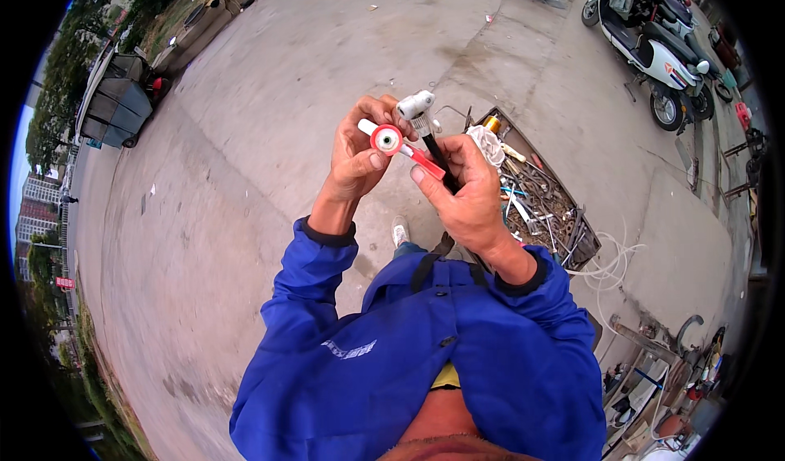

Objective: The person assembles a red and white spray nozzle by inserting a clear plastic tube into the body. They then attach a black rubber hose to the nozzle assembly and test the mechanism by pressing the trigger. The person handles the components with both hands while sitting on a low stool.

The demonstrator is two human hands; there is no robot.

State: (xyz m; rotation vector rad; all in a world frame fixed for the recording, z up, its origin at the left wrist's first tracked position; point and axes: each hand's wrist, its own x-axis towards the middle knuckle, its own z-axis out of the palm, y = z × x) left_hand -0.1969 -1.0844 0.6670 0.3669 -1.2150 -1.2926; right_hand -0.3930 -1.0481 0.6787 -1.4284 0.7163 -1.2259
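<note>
Raised in front of my chest, a small red-and-white fitting [387, 140] has a round red ring, a white stub on one side and a flat red arm on the other. My left hand [356, 152] pinches it by the ring, thumb on the near side. My right hand [468, 190] is closed at the tip of the red arm. A black hose or rod [432, 144] passes behind that arm into the right hand. Its upper end carries a silver metal head [415, 104], close to my left fingertips. Whether the head touches the fitting, I cannot tell.
A long metal tray [582, 261] full of loose tools stands right of my hands, with a crumpled white cloth [487, 145] at its far end. A thin clear hose [613, 273] coils beside it. Scooters [654, 56] stand far right; a grey three-wheeler [119, 101] is far left.
</note>
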